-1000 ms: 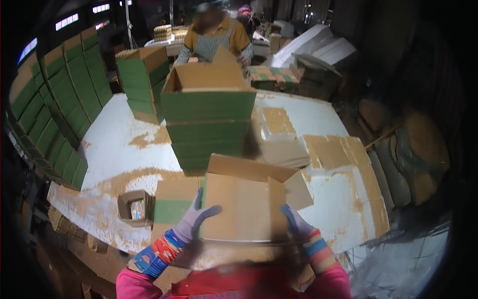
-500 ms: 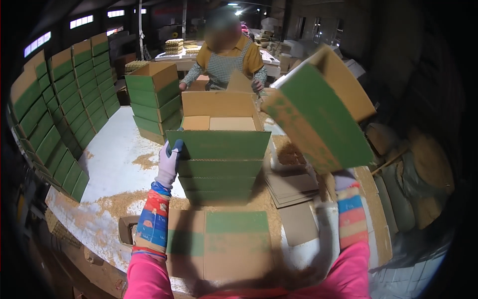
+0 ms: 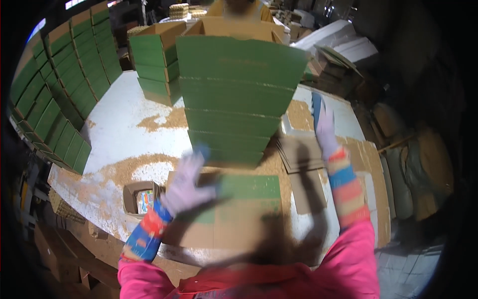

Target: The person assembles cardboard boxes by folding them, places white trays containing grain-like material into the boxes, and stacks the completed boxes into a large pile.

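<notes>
A stack of nested open cartons (image 3: 234, 94), green with brown insides, stands in the middle of the table. My left hand (image 3: 186, 187), in a pale glove with dark blue fingertips, is open with fingers spread. It hangs over the left part of a folded-flat carton (image 3: 244, 214), brown with a green band, lying near the front. My right hand (image 3: 324, 122), gloved alike, holds nothing. Its fingers are stretched out, to the right of the stack and apart from it. Several brown cardboard sheets (image 3: 301, 154) lie below and left of that hand.
Tall rows of green cartons (image 3: 55, 99) line the left side. A shorter carton stack (image 3: 157, 62) stands behind left. A small cardboard box (image 3: 139, 198) with colourful paper sits by my left wrist. Brown crumbs (image 3: 124, 167) cover parts of the white table. A person (image 3: 241, 9) stands opposite.
My right hand has let go of the carton it held up; the middle stack is now taller. My left hand has left the stack and come down toward the flat carton. The view tilts lower.
</notes>
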A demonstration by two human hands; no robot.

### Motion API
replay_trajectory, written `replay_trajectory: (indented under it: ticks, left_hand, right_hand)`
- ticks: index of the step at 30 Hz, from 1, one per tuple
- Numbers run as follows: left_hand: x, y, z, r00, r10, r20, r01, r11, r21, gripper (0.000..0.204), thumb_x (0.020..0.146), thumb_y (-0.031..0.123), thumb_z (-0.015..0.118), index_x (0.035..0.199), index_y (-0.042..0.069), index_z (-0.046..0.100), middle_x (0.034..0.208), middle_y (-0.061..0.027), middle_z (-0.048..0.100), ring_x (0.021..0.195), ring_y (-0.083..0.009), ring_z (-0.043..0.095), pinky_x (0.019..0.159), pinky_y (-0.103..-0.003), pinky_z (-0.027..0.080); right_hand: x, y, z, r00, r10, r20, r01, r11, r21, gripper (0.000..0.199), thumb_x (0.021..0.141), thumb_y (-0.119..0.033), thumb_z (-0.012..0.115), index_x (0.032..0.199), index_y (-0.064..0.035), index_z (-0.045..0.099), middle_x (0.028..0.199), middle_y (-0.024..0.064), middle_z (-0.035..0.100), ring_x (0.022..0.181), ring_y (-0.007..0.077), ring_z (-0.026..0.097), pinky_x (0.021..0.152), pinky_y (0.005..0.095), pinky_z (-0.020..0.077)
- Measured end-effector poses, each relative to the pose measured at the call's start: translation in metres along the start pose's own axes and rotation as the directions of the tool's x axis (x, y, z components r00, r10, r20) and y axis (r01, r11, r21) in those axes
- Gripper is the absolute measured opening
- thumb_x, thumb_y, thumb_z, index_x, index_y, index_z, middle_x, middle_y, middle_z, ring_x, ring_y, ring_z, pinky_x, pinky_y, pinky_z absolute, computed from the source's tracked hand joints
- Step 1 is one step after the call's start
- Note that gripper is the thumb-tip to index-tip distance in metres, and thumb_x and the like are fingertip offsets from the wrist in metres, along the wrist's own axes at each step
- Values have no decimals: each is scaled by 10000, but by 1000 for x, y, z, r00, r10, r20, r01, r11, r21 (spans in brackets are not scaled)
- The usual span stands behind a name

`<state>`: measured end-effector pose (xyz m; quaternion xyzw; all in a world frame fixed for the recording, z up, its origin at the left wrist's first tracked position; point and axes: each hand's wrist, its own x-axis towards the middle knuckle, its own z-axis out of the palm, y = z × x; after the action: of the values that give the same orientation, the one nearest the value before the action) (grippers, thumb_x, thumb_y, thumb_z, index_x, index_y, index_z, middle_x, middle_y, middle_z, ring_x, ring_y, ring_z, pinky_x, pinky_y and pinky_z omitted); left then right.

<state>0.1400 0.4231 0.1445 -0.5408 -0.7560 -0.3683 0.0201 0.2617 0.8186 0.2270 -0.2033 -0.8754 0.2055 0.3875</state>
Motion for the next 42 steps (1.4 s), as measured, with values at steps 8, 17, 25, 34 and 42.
replay_trajectory:
  ticks: [8, 17, 25, 34, 42]
  left_hand:
    - [-161, 64, 44, 732, -93, 675, -225, 902, 368, 827, 781, 365, 715, 1474, 109, 342, 1461, -279, 330, 1376, -462, 284, 1126, -595, 213]
    - [-48, 76, -125, 446, -153, 882, 423, 904, -57, 559, 967, 343, 562, 1425, 37, 465, 1173, -166, 660, 900, -222, 681, 834, -319, 549]
    - [11, 4, -109, 806, -358, 471, 471, 870, -144, 524, 955, 240, 601, 1395, -18, 482, 1179, -145, 665, 1018, -160, 626, 908, -311, 506]
    - [12, 115, -117, 890, -457, -7, 445, 871, -207, 637, 747, 9, 609, 1377, 70, 537, 694, 29, 543, 620, -41, 478, 613, -212, 446]
    - [-32, 62, -60, 942, -170, 289, 328, 295, -897, 531, 949, 275, 590, 1387, 23, 428, 1256, -169, 576, 1149, -255, 579, 959, -362, 483]
  right_hand:
    - [-318, -92, -10, 851, -287, 440, 196, 950, 241, 379, 757, -329, 708, 991, -56, 588, 913, 120, 555, 892, 281, 563, 812, 426, 456]
    - [-205, -163, -74, 707, -348, 615, 483, 873, -61, 326, 834, -280, 628, 1093, -82, 621, 902, 75, 587, 825, 236, 576, 760, 389, 444]
    - [-214, -175, -13, 887, -375, 269, 446, 848, -288, 622, 807, -414, 686, 1303, -85, 506, 1240, 156, 527, 1203, 355, 471, 1097, 524, 292]
    - [-203, -169, -119, 786, -493, 372, 316, 838, 444, 440, 732, -190, 802, 1129, -151, 615, 1416, 212, 456, 1338, 440, 391, 1101, 562, 320]
    - [-236, -136, -51, 534, -104, 839, -695, 512, 505, 595, 906, -181, 635, 1442, -34, 421, 1238, 151, 627, 1171, 204, 584, 951, 335, 501]
